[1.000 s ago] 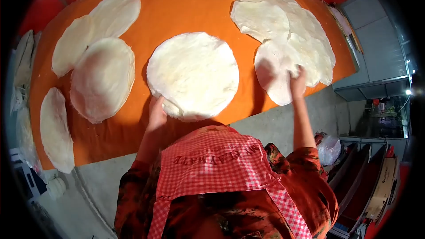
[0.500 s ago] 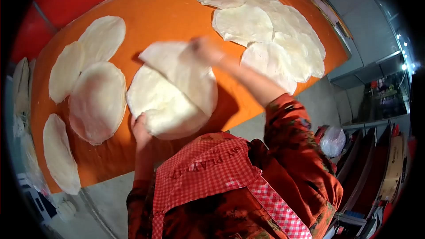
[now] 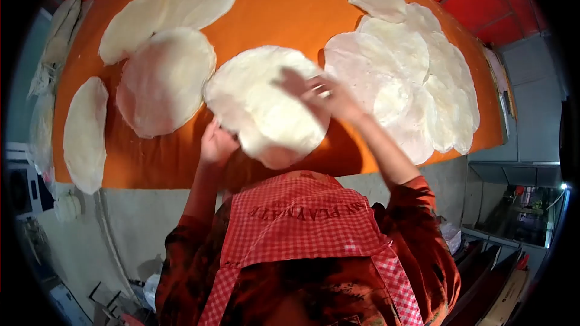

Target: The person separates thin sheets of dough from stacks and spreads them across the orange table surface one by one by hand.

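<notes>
Dough (image 3: 447,84) lay by the table's (image 3: 284,6) side edges. Our left hand (image 3: 219,143) touched one round (image 3: 260,87), our right hand (image 3: 337,102) hung above; we couldn't tell if fingers pinched.

The single view comes from a camera on the person's head, facing forward and steeply down over the checked apron (image 3: 302,229) onto the orange table (image 3: 278,6). It sits close above the work, with both hands, the left hand (image 3: 218,143) and the right hand (image 3: 331,98), near mid-frame. Its very wide, rounded lens bends the table's edges, taking in its left and right ends, red tiles (image 3: 477,1) past the far edge and floor (image 3: 148,208) below the near edge.
</notes>
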Demonstrator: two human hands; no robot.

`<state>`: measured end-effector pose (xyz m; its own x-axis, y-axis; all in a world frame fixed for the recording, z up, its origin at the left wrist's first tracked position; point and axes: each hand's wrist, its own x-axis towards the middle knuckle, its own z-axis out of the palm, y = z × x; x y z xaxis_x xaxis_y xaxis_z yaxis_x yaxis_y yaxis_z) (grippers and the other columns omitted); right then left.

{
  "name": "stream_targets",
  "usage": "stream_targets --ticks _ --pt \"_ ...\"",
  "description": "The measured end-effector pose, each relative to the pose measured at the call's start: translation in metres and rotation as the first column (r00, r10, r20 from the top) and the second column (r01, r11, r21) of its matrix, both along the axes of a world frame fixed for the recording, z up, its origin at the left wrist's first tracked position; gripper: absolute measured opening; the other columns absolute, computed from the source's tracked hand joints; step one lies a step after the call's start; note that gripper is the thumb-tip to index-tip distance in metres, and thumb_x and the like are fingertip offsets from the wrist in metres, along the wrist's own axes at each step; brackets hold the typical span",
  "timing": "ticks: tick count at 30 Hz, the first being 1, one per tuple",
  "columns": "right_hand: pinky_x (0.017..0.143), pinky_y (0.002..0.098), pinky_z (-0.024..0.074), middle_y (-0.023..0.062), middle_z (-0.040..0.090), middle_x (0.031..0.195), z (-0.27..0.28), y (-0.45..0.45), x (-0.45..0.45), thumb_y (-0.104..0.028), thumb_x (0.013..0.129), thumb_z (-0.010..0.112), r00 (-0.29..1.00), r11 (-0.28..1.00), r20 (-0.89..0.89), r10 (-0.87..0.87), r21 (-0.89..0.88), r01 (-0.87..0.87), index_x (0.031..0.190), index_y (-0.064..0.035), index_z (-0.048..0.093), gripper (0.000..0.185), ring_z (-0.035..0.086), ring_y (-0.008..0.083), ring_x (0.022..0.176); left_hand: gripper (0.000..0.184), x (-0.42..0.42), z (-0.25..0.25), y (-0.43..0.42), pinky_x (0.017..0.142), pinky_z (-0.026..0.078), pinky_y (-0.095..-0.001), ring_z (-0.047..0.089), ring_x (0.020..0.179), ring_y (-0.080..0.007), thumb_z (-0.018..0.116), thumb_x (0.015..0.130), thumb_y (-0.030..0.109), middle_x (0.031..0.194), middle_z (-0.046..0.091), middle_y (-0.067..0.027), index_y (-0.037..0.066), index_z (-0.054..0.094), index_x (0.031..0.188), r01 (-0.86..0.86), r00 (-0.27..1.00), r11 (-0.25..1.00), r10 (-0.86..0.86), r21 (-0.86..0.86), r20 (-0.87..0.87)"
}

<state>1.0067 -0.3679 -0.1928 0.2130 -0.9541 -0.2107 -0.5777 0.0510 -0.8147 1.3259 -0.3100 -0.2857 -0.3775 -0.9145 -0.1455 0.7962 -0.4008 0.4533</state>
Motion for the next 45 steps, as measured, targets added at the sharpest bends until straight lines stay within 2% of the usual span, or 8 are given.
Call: stream_targets --ticks 1,4,16,24,36,38,41,45 --pt "0.09 0.0348 0.0472 0.0139 0.063 0.115 -0.023 0.012 0.035 -0.021 0.084 0.071 0.93 0.974 0.293 0.221 -0.109 -0.197 0.116 -0.0087 0.056 0.037 0.059 0.0237 0.106 0.054 0.0 0.0 -0.003 0.106 0.032 -0.0513 0.041 0.13 -0.0289 0.036 0.099 0.042 0.145 0.039 -0.0086 0.013 0.029 0.144 0.007 0.998 0.998 -0.01 0.06 0.056" --pt "0.091 0.0326 0.0458 0.0166 0.058 0.116 -0.038 0.035 0.108 -0.039 0.083 0.07 0.942 0.948 0.139 0.304 0.054 -0.314 0.132 -0.0039 0.047 0.065 0.059 0.0298 0.102 0.052 -0.007 0.021 -0.01 0.101 0.037 -0.0485 0.043 0.127 -0.0248 0.042 0.098 0.046 0.139 0.044 -0.0044 0.017 0.033 0.14 0.021 0.984 0.994 -0.039 0.105 0.172" --pt "0.087 0.0297 0.0489 0.0111 0.063 0.11 -0.07 0.037 0.111 -0.009 0.088 0.067 0.853 0.954 0.461 0.246 0.038 -0.296 0.121 0.0005 0.056 0.037 0.06 0.0186 0.097 0.057 -0.017 0.013 -0.005 0.091 0.049 -0.0402 0.056 0.113 -0.0265 0.053 0.087 0.003 0.126 0.053 -0.0125 0.008 0.032 0.14 -0.036 0.934 0.998 0.054 -0.059 0.354" --pt "0.086 0.0308 0.0478 0.0142 0.069 0.101 -0.06 0.018 0.106 -0.009 0.093 0.057 0.908 0.92 0.165 0.384 0.022 -0.392 0.116 -0.0109 0.066 0.025 0.062 0.0178 0.092 0.065 -0.007 -0.01 -0.009 0.092 0.052 -0.0413 0.058 0.111 -0.0284 0.062 0.085 -0.005 0.123 0.054 -0.0157 0.011 0.031 0.14 -0.088 0.914 0.984 0.02 0.152 0.405" --pt "0.073 0.041 0.05 0.0202 0.066 0.089 0.009 -0.12 0.069 -0.01 0.083 0.055 0.922 0.799 -0.299 0.245 -0.476 -0.366 0.093 -0.0041 0.065 0.015 0.064 0.034 0.08 0.05 -0.006 0.028 -0.01 0.086 0.049 -0.0352 0.06 0.102 -0.0238 0.048 0.073 -0.007 0.115 0.06 -0.0112 -0.003 0.052 0.123 -0.142 0.619 0.904 0.399 -0.403 0.676" --pt "0.071 0.0369 0.05 0.0177 0.066 0.084 0.023 -0.162 0.031 -0.01 0.086 0.055 0.965 0.83 -0.11 0.237 -0.493 -0.261 0.096 -0.0025 0.064 0.016 0.065 0.0259 0.076 0.052 -0.01 0.031 -0.003 0.082 0.05 -0.0355 0.061 0.098 -0.0238 0.047 0.071 -0.009 0.113 0.061 -0.0102 -0.001 0.054 0.121 -0.38 0.876 0.924 0.348 0.034 0.334" --pt "0.07 0.0297 0.0488 0.0138 0.064 0.078 0.04 -0.182 -0.006 -0.009 0.091 0.054 0.978 0.904 0.007 0.21 -0.383 -0.191 0.101 -0.0033 0.065 0.016 0.061 0.016 0.076 0.036 0.019 -0.029 0.009 0.076 0.05 -0.0294 0.061 0.09 -0.0172 0.048 0.077 -0.002 0.1 0.063 -0.0039 0.001 0.059 0.112 -0.208 0.569 0.937 0.349 -0.28 0.745" --pt "0.075 0.0315 0.0481 0.0124 0.064 0.084 0.011 -0.131 0.026 -0.011 0.093 0.055 0.888 0.834 0.164 0.429 -0.45 -0.32 0.106 -0.0042 0.064 0.017 0.06 0.0201 0.08 0.034 -0.004 -0.017 0.013 0.078 0.05 -0.0283 0.06 0.092 -0.0156 0.05 0.084 0.006 0.103 0.062 -0.0057 0.004 0.058 0.117 -0.395 0.806 0.91 0.279 0.123 0.521"
